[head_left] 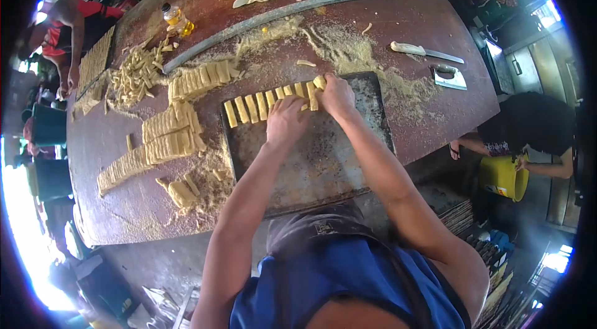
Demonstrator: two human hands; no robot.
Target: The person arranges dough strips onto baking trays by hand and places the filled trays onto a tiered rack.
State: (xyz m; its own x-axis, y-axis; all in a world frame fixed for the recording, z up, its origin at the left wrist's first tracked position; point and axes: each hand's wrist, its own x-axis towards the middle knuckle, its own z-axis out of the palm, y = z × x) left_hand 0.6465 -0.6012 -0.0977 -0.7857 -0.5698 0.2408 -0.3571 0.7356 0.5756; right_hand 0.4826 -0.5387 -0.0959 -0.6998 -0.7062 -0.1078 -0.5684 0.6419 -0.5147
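A dark metal baking tray [298, 173] lies at the table's near edge, in front of my body. Along its far side runs a row of pale yellow dough strips [251, 108], set side by side with small gaps. My left hand [287, 121] is over the middle of this row, fingers bent, with a dough strip by its thumb and fingertips. At the row's right end, my right hand [337, 97] pinches a dough strip [319, 83] near the tray's far rim. The fingers partly hide the strips beneath them.
Stacked cut dough [171, 133] and loose scraps [138, 74] lie left of the tray. Beyond are a long metal bar [298, 7], an oil bottle [177, 20], a knife [426, 52] and a scraper [449, 77]. One person works at left; another holds a yellow bucket [502, 176] at right.
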